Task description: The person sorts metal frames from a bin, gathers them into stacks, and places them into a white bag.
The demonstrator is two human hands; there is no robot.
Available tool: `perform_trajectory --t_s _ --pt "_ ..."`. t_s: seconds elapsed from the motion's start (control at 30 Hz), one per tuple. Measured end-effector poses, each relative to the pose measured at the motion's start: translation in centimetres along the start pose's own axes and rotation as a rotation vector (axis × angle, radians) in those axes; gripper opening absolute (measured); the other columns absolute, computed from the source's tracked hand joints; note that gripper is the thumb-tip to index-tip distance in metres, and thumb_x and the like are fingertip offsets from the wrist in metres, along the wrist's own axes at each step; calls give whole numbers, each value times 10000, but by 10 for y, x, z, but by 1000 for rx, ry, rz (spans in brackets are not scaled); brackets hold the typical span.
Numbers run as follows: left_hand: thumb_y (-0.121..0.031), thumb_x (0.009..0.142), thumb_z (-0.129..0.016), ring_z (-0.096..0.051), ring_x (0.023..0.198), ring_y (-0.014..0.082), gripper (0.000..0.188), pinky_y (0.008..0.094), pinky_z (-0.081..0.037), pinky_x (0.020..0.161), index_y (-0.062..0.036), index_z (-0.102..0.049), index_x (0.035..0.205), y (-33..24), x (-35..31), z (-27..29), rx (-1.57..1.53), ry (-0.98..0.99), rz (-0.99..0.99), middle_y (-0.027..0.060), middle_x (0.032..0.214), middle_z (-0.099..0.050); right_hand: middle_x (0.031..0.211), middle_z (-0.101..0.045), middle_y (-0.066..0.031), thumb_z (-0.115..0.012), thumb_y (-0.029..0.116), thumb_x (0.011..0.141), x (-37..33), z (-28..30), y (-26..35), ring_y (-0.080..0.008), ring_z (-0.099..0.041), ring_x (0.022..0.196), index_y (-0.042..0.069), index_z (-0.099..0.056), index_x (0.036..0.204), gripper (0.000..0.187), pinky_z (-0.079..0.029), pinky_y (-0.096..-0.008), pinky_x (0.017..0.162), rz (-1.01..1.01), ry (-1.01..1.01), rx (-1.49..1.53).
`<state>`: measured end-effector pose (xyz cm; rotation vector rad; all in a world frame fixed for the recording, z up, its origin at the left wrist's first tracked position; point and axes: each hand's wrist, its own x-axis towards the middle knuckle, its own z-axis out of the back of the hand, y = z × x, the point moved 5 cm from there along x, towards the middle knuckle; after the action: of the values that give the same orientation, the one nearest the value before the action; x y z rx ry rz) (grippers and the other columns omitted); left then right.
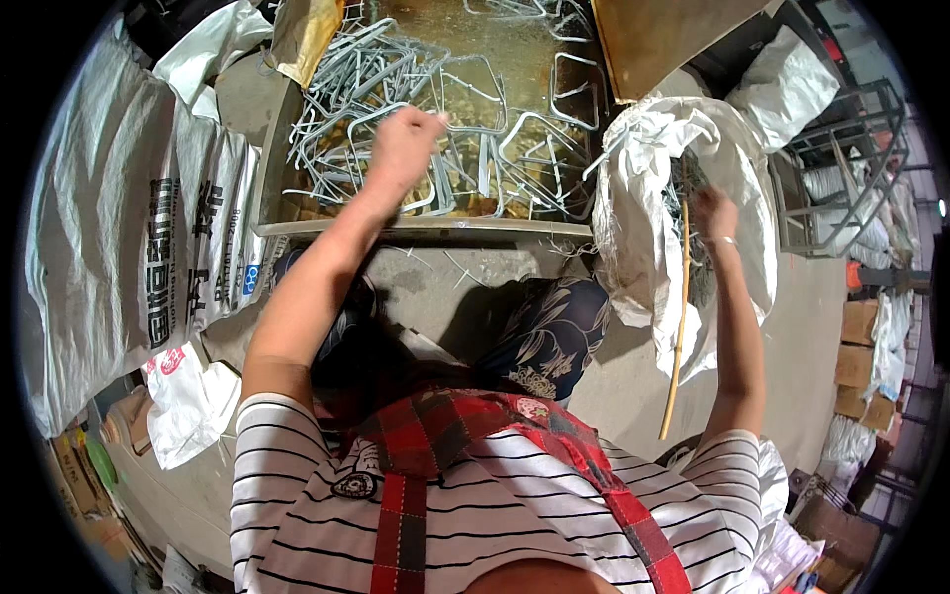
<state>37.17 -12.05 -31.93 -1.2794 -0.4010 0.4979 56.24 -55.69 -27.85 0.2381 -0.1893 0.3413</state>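
Note:
A shallow metal tray (416, 228) in front of me holds many bent grey metal rods (376, 69), heaped thickest at its left, over a wet-looking brownish bottom. Above the rods is my left hand (404, 148), its fingers curled together. A bent rod passes right by these fingers, but whether they grip it is hidden. To the right, my right hand (714, 214) is closed at the mouth of a white woven sack (742, 148). Thin grey metal pieces (701, 262) lie inside the sack. A long wooden stick (679, 337) leans out beside the right hand; what the hand grips is not visible.
Large white printed sacks (129, 218) stand along the left. A brown panel (663, 40) rises at the tray's far right. Metal racking (831, 188) and cardboard boxes (856, 361) are farther right. Loose metal scraps (460, 267) lie on the floor before the tray.

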Motion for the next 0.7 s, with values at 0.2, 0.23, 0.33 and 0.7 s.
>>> perform_trajectory --t_s 0.2,0.23,0.33,0.7 --pt "-358 830 -540 -374 394 66 373 226 -325 373 -52 -456 636 39 4 33 -298 -76 232 -18 496 -388 824 -587 -166 -514 254 789 23 -77 157 -362 -550 774 94 -584 851 185 -442 -425 661 262 256 -106" --pt "-369 839 -522 -357 387 70 380 228 -324 377 -53 -449 641 35 0 26 -480 -44 325 -19 489 -369 825 -588 -172 -506 264 794 35 -94 156 -365 -550 780 90 -583 855 200 -442 -428 669 239 258 -93" --pt "-400 856 -476 -322 389 85 404 234 -326 394 -32 -461 689 27 0 26 -675 -2 365 -8 499 -365 798 -580 -204 -511 203 764 64 -150 153 -378 -551 781 73 -604 830 173 -449 -418 673 165 246 -50" --pt "-307 855 -466 -488 457 108 285 214 -412 471 -43 -512 757 31 34 44 -748 -58 474 6 565 -503 1023 -567 -180 -490 166 746 117 -320 93 -285 -532 988 -1 -523 1024 326 -361 -353 847 197 742 -540"
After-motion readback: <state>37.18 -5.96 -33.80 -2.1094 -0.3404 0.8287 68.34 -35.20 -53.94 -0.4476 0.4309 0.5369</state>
